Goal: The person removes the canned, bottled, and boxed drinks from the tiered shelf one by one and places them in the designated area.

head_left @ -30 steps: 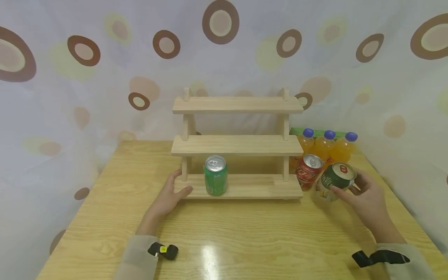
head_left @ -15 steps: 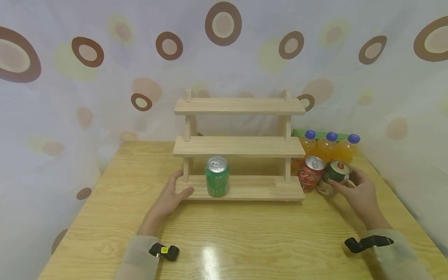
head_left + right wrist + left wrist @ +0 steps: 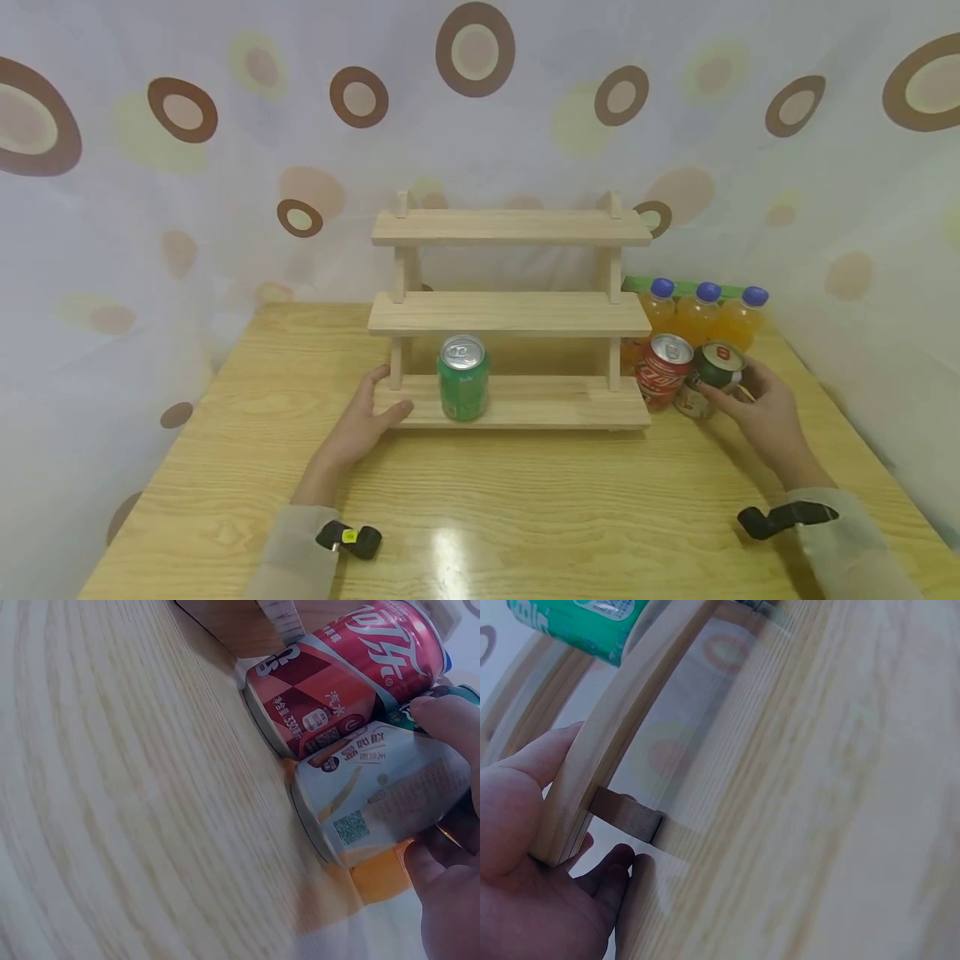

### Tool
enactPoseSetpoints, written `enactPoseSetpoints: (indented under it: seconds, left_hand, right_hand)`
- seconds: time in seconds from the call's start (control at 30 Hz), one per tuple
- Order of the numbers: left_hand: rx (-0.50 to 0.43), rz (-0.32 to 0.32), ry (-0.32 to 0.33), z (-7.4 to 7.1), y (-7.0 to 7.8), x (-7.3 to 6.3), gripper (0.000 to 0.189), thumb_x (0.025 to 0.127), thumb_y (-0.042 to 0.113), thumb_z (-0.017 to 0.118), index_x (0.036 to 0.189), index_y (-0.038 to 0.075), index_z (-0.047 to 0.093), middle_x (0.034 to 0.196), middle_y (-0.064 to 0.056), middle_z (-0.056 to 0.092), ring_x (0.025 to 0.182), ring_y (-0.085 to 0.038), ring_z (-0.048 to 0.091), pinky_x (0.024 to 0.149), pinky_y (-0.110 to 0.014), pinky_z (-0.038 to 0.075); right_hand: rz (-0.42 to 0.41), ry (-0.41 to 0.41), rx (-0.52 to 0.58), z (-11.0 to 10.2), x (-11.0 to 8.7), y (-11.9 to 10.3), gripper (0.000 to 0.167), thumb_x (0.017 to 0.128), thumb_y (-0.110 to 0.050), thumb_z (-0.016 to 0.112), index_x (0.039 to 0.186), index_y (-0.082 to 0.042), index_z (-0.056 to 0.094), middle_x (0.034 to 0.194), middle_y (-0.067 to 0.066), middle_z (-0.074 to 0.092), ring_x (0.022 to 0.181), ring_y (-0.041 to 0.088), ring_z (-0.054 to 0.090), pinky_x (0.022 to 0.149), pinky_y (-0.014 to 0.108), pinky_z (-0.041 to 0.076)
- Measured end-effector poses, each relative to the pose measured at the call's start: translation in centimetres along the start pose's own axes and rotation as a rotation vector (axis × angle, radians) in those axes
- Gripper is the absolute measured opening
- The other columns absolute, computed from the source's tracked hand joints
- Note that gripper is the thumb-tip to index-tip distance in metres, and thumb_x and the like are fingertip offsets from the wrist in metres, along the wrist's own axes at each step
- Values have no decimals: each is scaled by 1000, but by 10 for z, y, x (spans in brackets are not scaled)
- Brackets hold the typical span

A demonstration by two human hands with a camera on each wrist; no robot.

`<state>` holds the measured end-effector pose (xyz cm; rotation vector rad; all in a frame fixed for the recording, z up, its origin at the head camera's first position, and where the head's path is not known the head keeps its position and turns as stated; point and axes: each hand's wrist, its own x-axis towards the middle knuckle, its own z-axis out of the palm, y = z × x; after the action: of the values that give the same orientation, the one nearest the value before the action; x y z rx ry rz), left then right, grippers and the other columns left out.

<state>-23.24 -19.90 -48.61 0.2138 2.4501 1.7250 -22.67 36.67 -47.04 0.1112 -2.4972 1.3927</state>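
My left hand [image 3: 363, 421] grips the left end of the lowest board of a three-tier wooden display shelf [image 3: 510, 313]. In the left wrist view the thumb [image 3: 544, 754] lies over the board and the other fingers come round beneath it. A green soda can [image 3: 462, 379] stands upright on that lowest board, left of its middle. At the right, my right hand [image 3: 765, 417] holds a dark green and white drink can [image 3: 712, 375] between thumb and fingers. This can stands on the table, right beside a red cola can [image 3: 345, 679].
Several orange drink bottles [image 3: 698, 312] with blue caps stand behind the two cans, with a green strip [image 3: 735, 290] at their back. The wooden table [image 3: 525, 500] reaches a wall hung with circle-patterned cloth [image 3: 510, 142].
My right hand has brought the dark green and white can down and slightly left, from tilted to upright beside the red cola can. The left hand keeps its hold on the shelf.
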Motion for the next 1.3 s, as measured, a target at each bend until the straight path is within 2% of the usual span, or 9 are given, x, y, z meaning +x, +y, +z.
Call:
enactPoseSetpoints:
  seconds: [0.13,0.27,0.43,0.53,0.63,0.77,0.97,1.1,1.3]
  left_hand:
    - [-4,3,-1,0,0,0,78,95,38,66,154,19,19,154,-13,28,146,-32,17,115,-60,12]
    - [0,5,-2,0,0,0,78,95,39,66,154,19,19,154,-13,27,146,-33,16,115,-61,11]
    - [7,10,-3,-1,0,1,78,95,40,65,154,18,18,157,-14,23,147,-34,13,115,-62,10]
    - [8,6,-4,-3,0,2,78,96,39,65,155,18,18,157,-14,22,147,-34,13,114,-62,9]
    - [2,-2,-7,-3,2,0,77,97,35,65,155,17,17,158,-15,22,148,-34,12,115,-62,9]
    - [-15,-20,-23,-4,17,-8,75,98,27,63,155,13,16,158,-18,20,148,-36,9,115,-62,7]
    - [-5,-36,-38,-3,36,-17,72,100,23,61,155,10,16,158,-20,21,148,-36,10,115,-61,9]
    - [-7,-28,-40,-3,32,-14,73,99,23,62,154,10,16,157,-20,21,147,-37,10,115,-62,9]
    - [-17,-14,-23,-1,8,-3,76,97,31,64,155,16,17,156,-16,24,147,-35,11,114,-63,7]
  right_hand:
    - [-4,-1,-29,-6,-3,0,71,93,-18,72,154,-14,35,149,2,45,131,4,42,98,11,38]
    - [-1,30,-39,-13,-11,1,71,93,-18,72,153,-13,36,141,-1,50,120,-3,46,95,9,40]
    - [12,80,-29,-22,-25,1,68,93,-16,71,152,-9,37,133,-3,55,114,-5,49,90,6,41]
    - [-16,118,43,-24,-31,-5,58,92,-6,71,144,-9,48,123,-10,61,110,-4,54,87,5,42]
    - [-54,135,178,-20,-37,-17,50,89,4,70,136,-2,54,115,-10,67,105,0,60,86,8,45]
    - [-107,109,323,-5,-44,-38,45,87,11,68,130,9,55,112,-4,70,101,5,64,84,12,49]
    - [-220,-7,298,28,-48,-66,43,87,15,66,128,14,53,117,5,68,105,10,64,89,16,49]
    - [-289,-91,344,50,-46,-81,44,86,18,65,128,14,52,121,13,65,109,15,62,95,20,47]
    - [-325,-165,389,84,-41,-97,45,86,16,66,129,13,52,123,18,63,113,17,60,97,23,47]
